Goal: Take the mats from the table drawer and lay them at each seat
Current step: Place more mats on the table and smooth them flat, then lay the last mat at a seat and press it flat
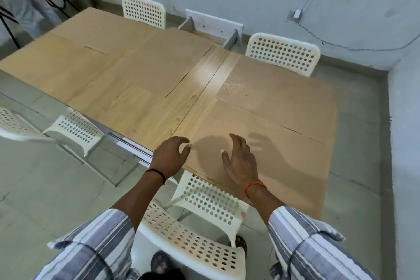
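A pale grey room with a tiled floor (45, 188); a long wooden surface (159, 107) runs from 10 o'clock toward 4 o'clock. Brown mats cover most of it: one at the nearest seat (284, 154), one at 2 o'clock (284, 88), one at mid-surface (159, 61), one at 10 o'clock (56, 68); their overlapping edges make an exact count uncertain. The drawer (211, 27) stands pulled open at 12 o'clock, between two white perforated chairs (281, 53) (144, 10). My left hand (169, 154) hovers at the near edge of the surface, its fingers (183, 143) curled loosely and holding nothing. My right hand (241, 159) lies over the nearest mat, fingers (236, 141) spread and empty; whether the palm touches the mat I cannot tell. A third chair (204, 207) sits at 6 o'clock below my wrists.
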